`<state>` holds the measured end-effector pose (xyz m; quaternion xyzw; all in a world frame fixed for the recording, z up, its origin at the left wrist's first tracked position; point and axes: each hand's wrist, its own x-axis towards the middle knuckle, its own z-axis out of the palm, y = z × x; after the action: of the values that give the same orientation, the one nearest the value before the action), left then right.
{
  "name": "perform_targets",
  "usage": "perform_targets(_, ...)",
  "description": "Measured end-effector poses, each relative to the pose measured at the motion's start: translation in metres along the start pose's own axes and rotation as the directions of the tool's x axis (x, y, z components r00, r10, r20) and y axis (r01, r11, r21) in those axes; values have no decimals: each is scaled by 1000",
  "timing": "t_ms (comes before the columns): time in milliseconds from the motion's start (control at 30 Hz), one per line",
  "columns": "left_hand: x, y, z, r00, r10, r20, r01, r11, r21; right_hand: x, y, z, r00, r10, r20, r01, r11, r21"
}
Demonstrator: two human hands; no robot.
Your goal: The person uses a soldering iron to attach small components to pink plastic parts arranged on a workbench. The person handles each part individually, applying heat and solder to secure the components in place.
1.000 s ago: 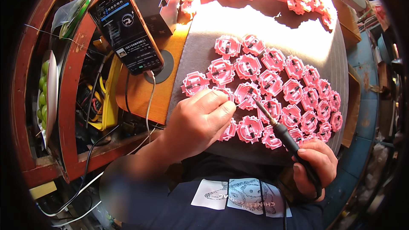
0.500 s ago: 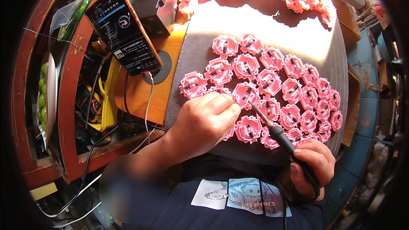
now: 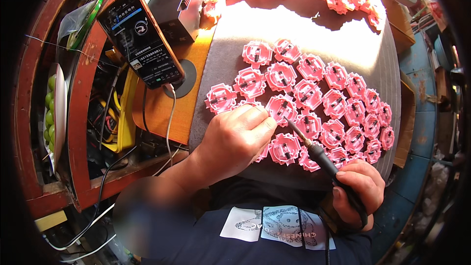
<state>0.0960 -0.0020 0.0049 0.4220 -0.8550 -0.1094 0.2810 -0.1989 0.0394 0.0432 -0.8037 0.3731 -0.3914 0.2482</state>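
My right hand (image 3: 360, 189), at the near right corner of the grey board (image 3: 224, 61), is closed firmly around the handle of a soldering iron (image 3: 321, 157). The iron slants inward over the board, its tip at one pink housing (image 3: 281, 108) near the board's middle; contact cannot be confirmed. My left hand (image 3: 235, 135), above the board's near left part, has thumb and forefinger drawn together beside that housing; whether anything is pinched between them I cannot tell. Similar pink housings with dark inserts surround it on the board. Left of the board stand a phone (image 3: 142, 39) and a black box (image 3: 174, 12).
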Motion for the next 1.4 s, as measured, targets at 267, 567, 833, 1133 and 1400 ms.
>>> perform_targets(267, -4, 3, -16, 990, -69, -122, 53, 990, -131, -12, 1, -4, 998, 56, -27, -56, 998, -4)
perform_targets(567, -22, 2, -37, 972, -153, -181, 110, 968, -228, -14, 1, -11, 995, 72, -70, -72, 997, 8)
perform_targets(833, -13, 7, -93, 949, -148, -280, 135, 989, -65, -17, 19, -48, 987, 53, -150, -47, 998, 44)
perform_targets(1133, 54, 5, -113, 863, 89, -498, -39, 993, 110, 19, 36, -83, 982, -63, -180, 63, 998, -4)
perform_targets(1400, 81, -16, -36, 966, 234, 109, -227, 971, -71, 37, 48, -60, 986, -166, 31, 168, 978, -123)
